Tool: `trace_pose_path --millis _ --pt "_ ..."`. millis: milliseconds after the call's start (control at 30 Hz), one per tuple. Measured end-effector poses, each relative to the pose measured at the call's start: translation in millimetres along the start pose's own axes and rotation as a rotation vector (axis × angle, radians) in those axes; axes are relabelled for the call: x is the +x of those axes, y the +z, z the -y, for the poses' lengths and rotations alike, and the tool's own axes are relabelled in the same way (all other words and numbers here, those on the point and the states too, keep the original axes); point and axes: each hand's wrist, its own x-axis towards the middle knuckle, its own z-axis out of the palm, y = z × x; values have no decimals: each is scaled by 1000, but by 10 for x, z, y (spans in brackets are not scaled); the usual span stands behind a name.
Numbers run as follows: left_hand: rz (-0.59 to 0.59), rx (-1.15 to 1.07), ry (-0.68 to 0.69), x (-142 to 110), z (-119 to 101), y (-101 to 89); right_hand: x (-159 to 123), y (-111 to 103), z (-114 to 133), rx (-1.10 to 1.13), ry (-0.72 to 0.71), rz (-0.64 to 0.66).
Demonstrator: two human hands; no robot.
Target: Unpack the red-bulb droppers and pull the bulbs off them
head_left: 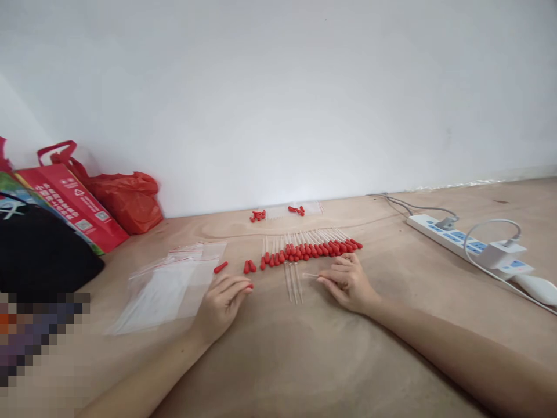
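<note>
Pinched in the fingers of my left hand [223, 302] is a red rubber bulb [250, 286], mostly covered by the fingertips. My right hand [350, 284] is closed on a thin clear glass dropper tube [310, 275] that points left. Between the hands, several bare glass tubes [292, 283] lie side by side on the table. Beyond them stretches a row of droppers with red bulbs [311, 249], their glass ends pointing to the wall. Loose red bulbs [249, 266] lie near my left hand, one of them [220, 267] set apart.
Clear zip bags [163, 290] lie left of my left hand. More red bulbs [257, 216] and small bags [311, 208] rest by the wall. A power strip [448, 235] with cables and a charger [500, 253] is on the right. Red bags [126, 200] and a black bag [43, 249] stand left.
</note>
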Motion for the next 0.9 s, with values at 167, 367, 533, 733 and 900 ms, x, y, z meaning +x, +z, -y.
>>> trace_pose_path --millis 167,367,533,733,900 --pt "-152 145 -278 -16 271 8 38 84 -9 -19 202 -15" --pt "-48 141 -412 97 386 148 97 169 84 -136 258 80" --pt "-42 340 -382 102 405 84 123 186 132 -186 273 184" --pt "75 268 -429 78 428 51 152 130 207 -140 231 248" --pt "92 194 -390 88 377 55 159 83 225 -13 196 257"
